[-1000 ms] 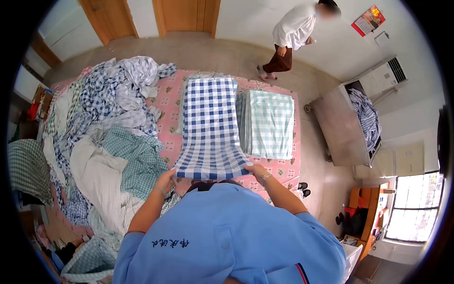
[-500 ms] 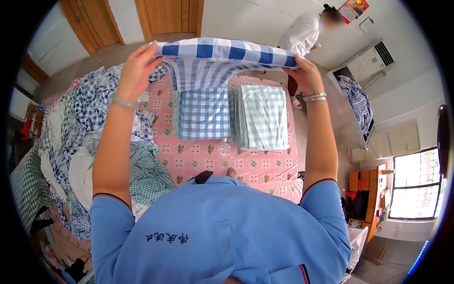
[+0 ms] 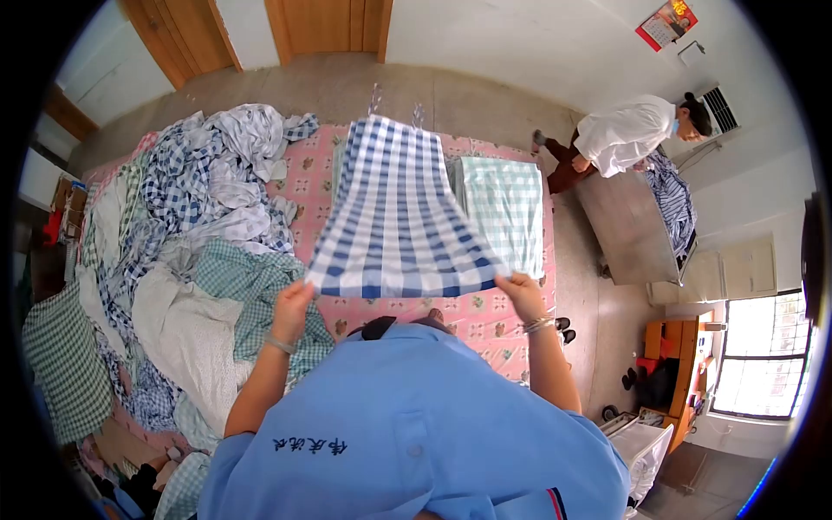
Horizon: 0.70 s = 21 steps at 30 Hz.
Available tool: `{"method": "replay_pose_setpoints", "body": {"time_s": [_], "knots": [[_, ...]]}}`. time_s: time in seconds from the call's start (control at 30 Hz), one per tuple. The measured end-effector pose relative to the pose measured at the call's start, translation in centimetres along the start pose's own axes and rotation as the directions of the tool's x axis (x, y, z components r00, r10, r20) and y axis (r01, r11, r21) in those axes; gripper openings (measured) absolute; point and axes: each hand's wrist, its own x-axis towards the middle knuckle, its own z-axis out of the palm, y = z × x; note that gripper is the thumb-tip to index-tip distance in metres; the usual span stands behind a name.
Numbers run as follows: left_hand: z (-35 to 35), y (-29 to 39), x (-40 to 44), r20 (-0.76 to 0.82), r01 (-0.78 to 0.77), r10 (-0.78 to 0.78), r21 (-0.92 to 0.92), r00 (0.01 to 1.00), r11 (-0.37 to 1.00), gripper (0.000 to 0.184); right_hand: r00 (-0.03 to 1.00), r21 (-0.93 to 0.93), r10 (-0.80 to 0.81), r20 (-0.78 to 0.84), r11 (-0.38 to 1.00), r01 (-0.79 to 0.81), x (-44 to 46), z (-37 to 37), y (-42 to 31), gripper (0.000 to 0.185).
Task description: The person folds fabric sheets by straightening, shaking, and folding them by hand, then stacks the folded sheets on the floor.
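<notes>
Underlying most of the stock, pink flowered cover (image 3: 310, 182), one, squared floral pattern; bare between its left load and its middle.

Heap of loose cloths (image 3: 195, 208), one, over the left part of the cover: blue, green and white checks with plain whites, crumpled together.

Blue shirt (image 3: 416, 425), worn, one, at the near edge of the cover.

Steel cart (image 3: 628, 230), one, on the floor beyond the cover's right edge, striped cloths (image 3: 674, 204) inside; person in white top (image 3: 628, 134) leaning over it.

Blue-and-white checked cloth (image 3: 394, 212), one, above the middle of the cover; far end narrow near the cover's far edge, near end fanned wide and drawn out between two hands.

Folded pale green checked stack (image 3: 503, 204), one, right part of the cover, just beside the blue-and-white piece.

Wall calendar (image 3: 666, 24), one, red, past the cover's far right corner.

Left hand (image 3: 293, 305), pinching the cloth's near left corner, bangle (image 3: 279, 345) at the wrist.

Right hand (image 3: 523, 299), pinching the near right corner, bracelets (image 3: 539, 324) at the wrist.

Dark shoes (image 3: 565, 329), on the floor just off the cover's right side.
</notes>
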Motion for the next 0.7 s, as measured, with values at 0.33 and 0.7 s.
{"method": "replay_pose_setpoints", "body": {"time_s": [0.33, 0.7], "knots": [[-4.5, -15.0, 6.8, -0.208, 0.65, -0.637, -0.012, 0.742, 0.76, 0.033, 0.754, -0.058, 0.655, 0.05, 0.756, -0.652, 9.9, 4.2, 16.3, 0.039], [0.6, -6.4, 33.3, -0.238, 0.445, -0.494, -0.232, 0.836, 0.865, 0.029, 0.904, 0.444, 0.381, 0.193, 0.788, -0.427, 36.9, 0.6, 9.2, 0.03]]}}
